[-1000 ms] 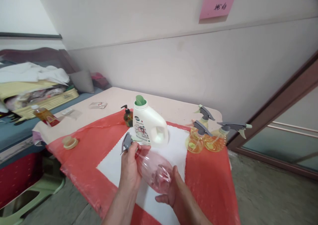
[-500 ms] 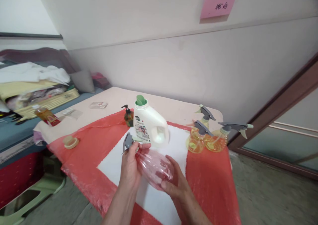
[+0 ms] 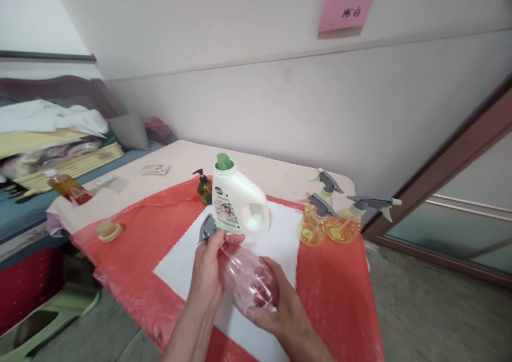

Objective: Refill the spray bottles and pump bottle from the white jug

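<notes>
Okay, my left hand point(image 3: 208, 268) grips the pink spray bottle point(image 3: 245, 276) near its trigger head, my right hand point(image 3: 282, 308) its base; bottle's tilted between both. Just past my fingertips: white jug point(image 3: 239, 194); farther right, yellow spray bottles point(image 3: 312, 233).

Soft, even light; glints streak the pink bottle point(image 3: 245, 276) in front of the white jug point(image 3: 234, 194); left of the jug, bedding point(image 3: 52, 118) looks slightly blurred.

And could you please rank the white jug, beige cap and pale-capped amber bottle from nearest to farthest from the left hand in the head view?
1. White jug: just beyond the left hand.
2. Beige cap: left, on the red sheet.
3. Amber bottle: farther left, by the bed.
</notes>
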A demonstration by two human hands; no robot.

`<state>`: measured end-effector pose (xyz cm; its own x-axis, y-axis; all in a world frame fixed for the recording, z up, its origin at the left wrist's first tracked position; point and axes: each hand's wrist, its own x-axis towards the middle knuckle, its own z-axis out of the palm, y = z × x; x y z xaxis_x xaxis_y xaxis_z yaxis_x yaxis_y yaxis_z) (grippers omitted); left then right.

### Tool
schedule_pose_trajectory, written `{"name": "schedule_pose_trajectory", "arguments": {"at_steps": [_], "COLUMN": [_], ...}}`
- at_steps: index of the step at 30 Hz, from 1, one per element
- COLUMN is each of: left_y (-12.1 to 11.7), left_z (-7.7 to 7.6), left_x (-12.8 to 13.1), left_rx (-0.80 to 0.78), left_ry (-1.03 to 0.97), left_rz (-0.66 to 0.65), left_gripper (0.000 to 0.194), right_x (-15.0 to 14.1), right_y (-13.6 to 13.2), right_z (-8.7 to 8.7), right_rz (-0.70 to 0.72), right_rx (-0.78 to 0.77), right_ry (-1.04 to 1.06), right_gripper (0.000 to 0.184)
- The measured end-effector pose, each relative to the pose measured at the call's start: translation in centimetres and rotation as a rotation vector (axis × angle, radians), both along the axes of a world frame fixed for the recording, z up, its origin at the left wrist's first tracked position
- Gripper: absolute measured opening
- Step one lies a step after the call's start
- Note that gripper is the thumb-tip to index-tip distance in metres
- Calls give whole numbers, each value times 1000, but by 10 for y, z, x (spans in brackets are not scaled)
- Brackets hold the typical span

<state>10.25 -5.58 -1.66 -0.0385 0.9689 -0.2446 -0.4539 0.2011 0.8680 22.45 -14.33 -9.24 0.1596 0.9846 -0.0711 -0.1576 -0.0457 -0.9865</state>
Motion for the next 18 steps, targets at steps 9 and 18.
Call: {"name": "schedule_pose_trajectory", "arguments": {"at_steps": [9, 18], "left_y": [-14, -52], "left_z": [-4, 3], "left_x": [8, 42], "left_rx": [-11, 383], "left_ry": [322, 267], "left_rz": [5, -613], "left_gripper": [44, 57], "right_x": [6, 37], "right_y": [-1, 1], "right_z": [7, 13], "right_rz": [-62, -400], "right_rx": [190, 259], "right_ry": [-621, -812], "right_gripper": [86, 57]}}
